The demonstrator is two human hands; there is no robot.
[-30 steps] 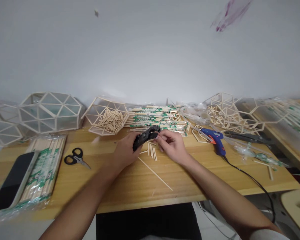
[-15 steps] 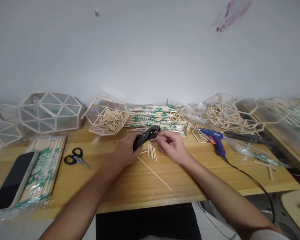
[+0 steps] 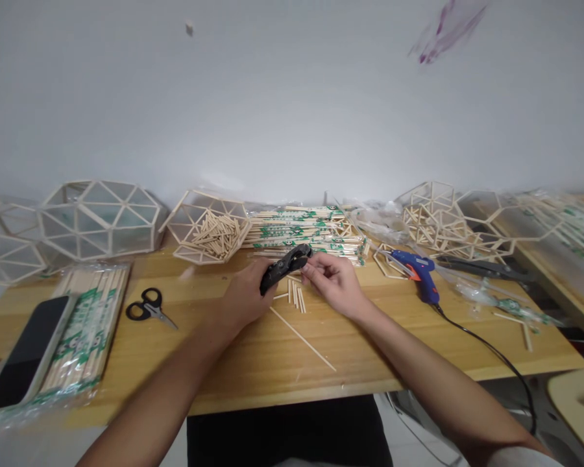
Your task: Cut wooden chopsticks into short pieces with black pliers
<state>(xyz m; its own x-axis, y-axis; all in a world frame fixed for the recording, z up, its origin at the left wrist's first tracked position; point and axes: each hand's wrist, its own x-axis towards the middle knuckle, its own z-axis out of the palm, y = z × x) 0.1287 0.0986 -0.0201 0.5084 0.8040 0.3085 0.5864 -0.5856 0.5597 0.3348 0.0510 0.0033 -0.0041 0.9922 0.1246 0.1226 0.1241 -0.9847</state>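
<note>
My left hand (image 3: 246, 292) is wrapped around a black plier-like cutter (image 3: 285, 266), whose curved jaws point up and to the right. Close against the jaws, the fingertips of my right hand (image 3: 335, 282) are pinched together; whatever is between them is too small to make out. On the table just below lie several short cut wooden sticks (image 3: 296, 297). One long thin stick (image 3: 304, 338) lies slanted nearer to me.
Black-handled scissors (image 3: 150, 309), a phone (image 3: 26, 353) and bagged chopsticks (image 3: 87, 324) lie left. Behind are a stick-frame bowl of cut pieces (image 3: 217, 235) and more packed chopsticks (image 3: 302, 227). A blue glue gun (image 3: 421, 272) with a cord and stick frames (image 3: 438, 220) are right.
Almost nothing differs. Both hands stay at the cutter, which has shifted very slightly; the things on the table lie as before.
</note>
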